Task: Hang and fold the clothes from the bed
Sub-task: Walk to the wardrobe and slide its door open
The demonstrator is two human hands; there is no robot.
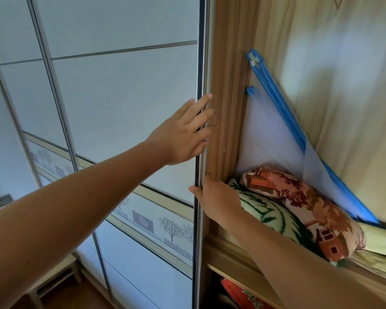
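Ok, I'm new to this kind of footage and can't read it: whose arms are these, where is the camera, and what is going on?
There is no machine here. A person wears one wide camera on the head, so you look forward and down along their own arms. The left hand lies flat, fingers straight, on a wardrobe's sliding door, at its edge. Lower down, the right hand seems to grip that same edge, thumb in front. Beside the door, an open shelf holds folded blankets, with a blue-edged mesh standing tilted behind them. No clothes to hang and no bed show in this view.
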